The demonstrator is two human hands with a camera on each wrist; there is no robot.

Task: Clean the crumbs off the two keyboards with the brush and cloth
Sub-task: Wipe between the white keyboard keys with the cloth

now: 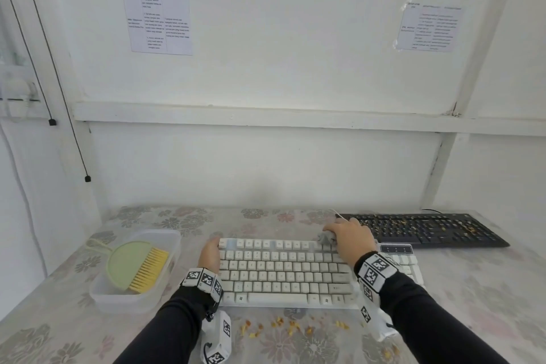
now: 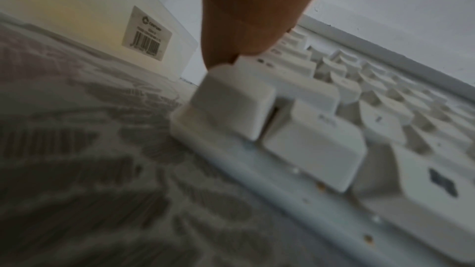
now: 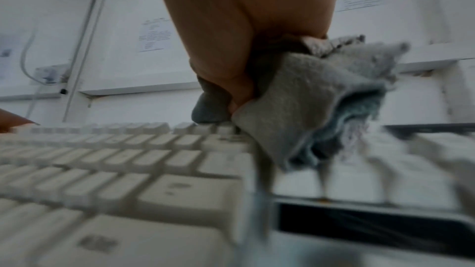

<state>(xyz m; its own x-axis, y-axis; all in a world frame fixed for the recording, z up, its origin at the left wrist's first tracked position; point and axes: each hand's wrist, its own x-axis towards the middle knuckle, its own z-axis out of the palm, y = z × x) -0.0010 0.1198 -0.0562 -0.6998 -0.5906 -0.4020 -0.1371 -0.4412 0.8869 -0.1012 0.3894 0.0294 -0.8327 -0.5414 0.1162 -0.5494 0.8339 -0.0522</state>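
A white keyboard (image 1: 283, 269) lies in the middle of the table, and close up its keys (image 2: 308, 139) look bare. My left hand (image 1: 210, 254) rests against its left edge, one finger (image 2: 252, 17) touching the corner keys. My right hand (image 1: 350, 238) grips a bunched grey cloth (image 1: 326, 238) and presses it on the top row near the right end. From the right wrist the cloth (image 3: 308, 98) hangs below my fingers (image 3: 231, 80) onto the keys (image 3: 128, 159). A black keyboard (image 1: 425, 229) strewn with crumbs lies at the back right. The yellow-bristled brush (image 1: 149, 270) lies in a tub.
The translucent plastic tub (image 1: 174, 238) stands left of the white keyboard and also holds a green dustpan (image 1: 127, 260). Yellow crumbs (image 1: 295, 325) are scattered on the flowered tablecloth (image 1: 472, 289) in front of the white keyboard. A white wall rises close behind the table.
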